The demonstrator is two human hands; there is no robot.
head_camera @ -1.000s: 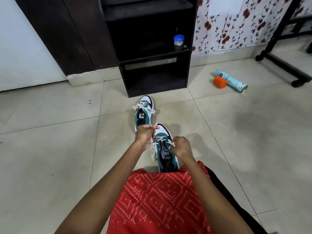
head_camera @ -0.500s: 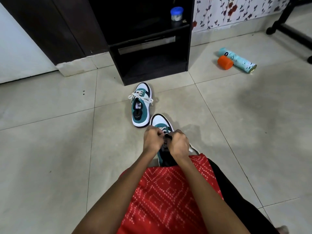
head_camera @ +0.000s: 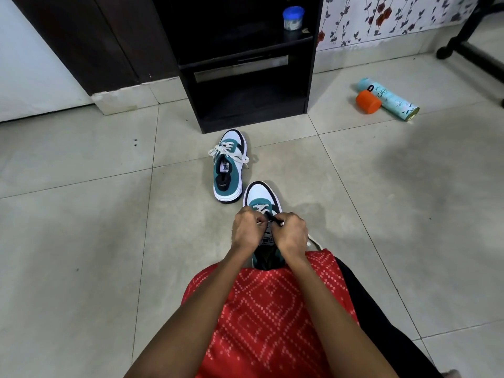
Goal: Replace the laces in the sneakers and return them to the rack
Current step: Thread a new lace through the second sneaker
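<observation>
Both forearms reach forward from the bottom edge over a red patterned garment [head_camera: 267, 323], wrists close and knuckles up, and the two hands meet above the tongue of the near sneaker [head_camera: 261, 193]. The left hand [head_camera: 248, 231] is clenched, its fingers [head_camera: 259, 218] curled down and inward against the lacing. The right hand [head_camera: 291, 233] mirrors it, fingers [head_camera: 286, 218] curled toward the left ones, the two sets almost touching. A thin dark strand [head_camera: 274, 219] runs slantwise in the gap between them, its nearer end pinched in the right fingers. Its farther end reaches the left fingertips, but whether the left grips it or the white lace [head_camera: 259, 208] I cannot tell. That lace crosses the sneaker just beyond the fingertips, and the white toe lies farther out past it, pointing away; the heel sits under the wrists, against the garment. The far sneaker [head_camera: 229, 170] stands on the floor [head_camera: 81, 241] beyond the left fingers and a little to their left, apart from them, toe away, its white lace ends spread to both sides. Beyond it, well past both hands, stands the black rack [head_camera: 245, 66], with a blue-lidded jar [head_camera: 293, 17] on its shelf. Far out to the right of the right fingers lie a teal tube [head_camera: 392, 100] and an orange cylinder [head_camera: 367, 101], just beside each other
</observation>
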